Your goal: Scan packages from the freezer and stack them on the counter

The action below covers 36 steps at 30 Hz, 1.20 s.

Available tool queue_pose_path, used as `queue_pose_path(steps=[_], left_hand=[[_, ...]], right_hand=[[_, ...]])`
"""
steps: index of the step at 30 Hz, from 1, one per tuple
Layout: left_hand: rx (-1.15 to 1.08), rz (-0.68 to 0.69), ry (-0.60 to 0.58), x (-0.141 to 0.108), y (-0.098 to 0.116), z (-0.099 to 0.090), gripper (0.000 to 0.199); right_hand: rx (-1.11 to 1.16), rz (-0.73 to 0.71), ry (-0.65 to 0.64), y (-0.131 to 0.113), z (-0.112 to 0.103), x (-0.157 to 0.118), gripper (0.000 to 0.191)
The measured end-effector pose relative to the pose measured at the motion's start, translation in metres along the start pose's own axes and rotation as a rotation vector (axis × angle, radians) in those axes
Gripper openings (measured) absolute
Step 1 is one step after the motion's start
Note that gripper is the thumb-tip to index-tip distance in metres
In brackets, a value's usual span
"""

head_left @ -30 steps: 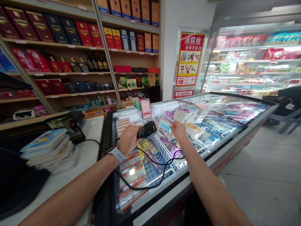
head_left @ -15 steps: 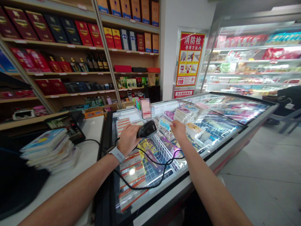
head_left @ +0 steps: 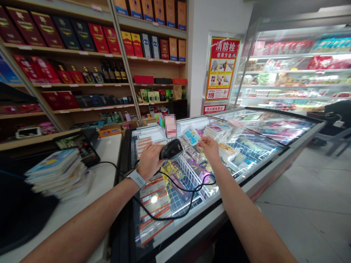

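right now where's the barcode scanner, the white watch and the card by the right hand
barcode scanner [head_left: 172,149], head view, on its black body
white watch [head_left: 136,179], head view, on its strap
card [head_left: 191,136], head view, on its blue face

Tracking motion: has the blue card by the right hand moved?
Yes: the blue card has risen up the view, closer to the chest freezer's far rim.

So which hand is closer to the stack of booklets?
Left: the left hand, holding the barcode scanner, is right of the booklets; the right hand, pinching a blue card, is farther right.
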State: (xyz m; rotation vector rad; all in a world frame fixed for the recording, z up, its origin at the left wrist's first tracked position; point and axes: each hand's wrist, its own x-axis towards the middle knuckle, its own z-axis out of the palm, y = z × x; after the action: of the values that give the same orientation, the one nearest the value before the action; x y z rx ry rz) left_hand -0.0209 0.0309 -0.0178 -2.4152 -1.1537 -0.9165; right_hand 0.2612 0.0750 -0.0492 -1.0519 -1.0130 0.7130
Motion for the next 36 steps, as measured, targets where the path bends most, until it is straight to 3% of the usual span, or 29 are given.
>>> queue_pose_path(steps=[18,36], left_hand=[[-0.024,-0.022,0.047,0.002,0.0,-0.001,0.031],[-0.037,-0.05,0.04,0.002,0.0,-0.001,0.021]], right_hand=[[0.228,0.089,0.102,0.007,0.007,0.009,0.034],[0.241,0.073,0.053,0.005,0.008,0.006,0.037]])
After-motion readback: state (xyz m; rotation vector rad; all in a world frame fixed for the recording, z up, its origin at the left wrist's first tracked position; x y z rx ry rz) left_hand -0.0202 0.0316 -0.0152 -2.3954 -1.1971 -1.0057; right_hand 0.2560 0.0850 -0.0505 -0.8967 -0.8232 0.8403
